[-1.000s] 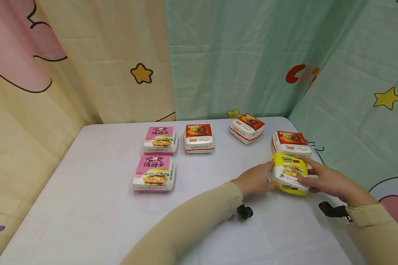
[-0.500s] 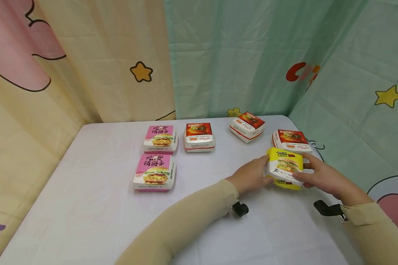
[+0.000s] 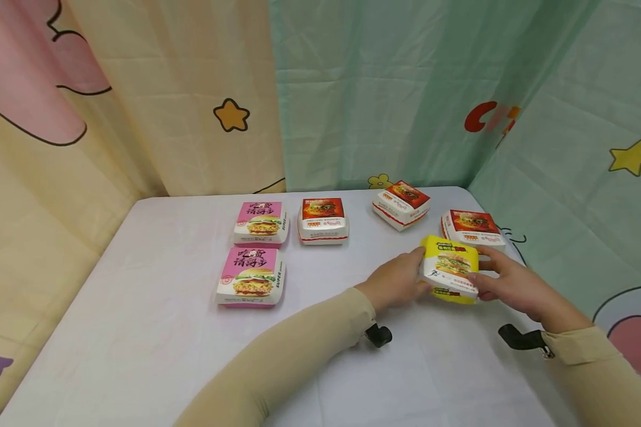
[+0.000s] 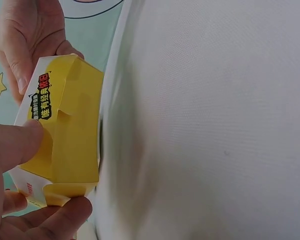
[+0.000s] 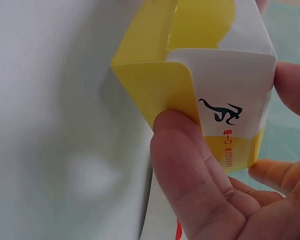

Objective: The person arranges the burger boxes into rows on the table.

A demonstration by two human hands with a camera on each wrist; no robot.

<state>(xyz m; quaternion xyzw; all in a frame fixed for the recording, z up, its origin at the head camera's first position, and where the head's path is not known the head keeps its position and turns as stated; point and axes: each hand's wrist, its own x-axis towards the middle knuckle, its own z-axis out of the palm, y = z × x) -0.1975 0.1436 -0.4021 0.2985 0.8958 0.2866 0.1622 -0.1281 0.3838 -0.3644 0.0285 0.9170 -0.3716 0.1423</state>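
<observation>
A yellow and white burger box (image 3: 448,267) is held between both hands at the right of the table. My left hand (image 3: 397,277) grips its left side, the thumb on the box's edge and fingers beneath in the left wrist view. On the other side my right hand (image 3: 518,284) grips the box (image 5: 230,95), fingers spread along its wall. Just behind it lies a red and white burger box (image 3: 472,228), partly covered by the yellow one. The yellow box looks slightly tilted, and a shadow falls on the cloth beside it.
Two more red and white burger boxes, one at the back right (image 3: 402,204) and one in the middle (image 3: 323,221), stand on the white table (image 3: 139,332). Left of them are two pink burger boxes, one behind (image 3: 260,224) the other (image 3: 251,277). Curtains (image 3: 347,95) enclose the table.
Both hands have carried the yellow burger box to the left and slightly back, exposing more of the red box behind it. The other boxes have stayed in place.
</observation>
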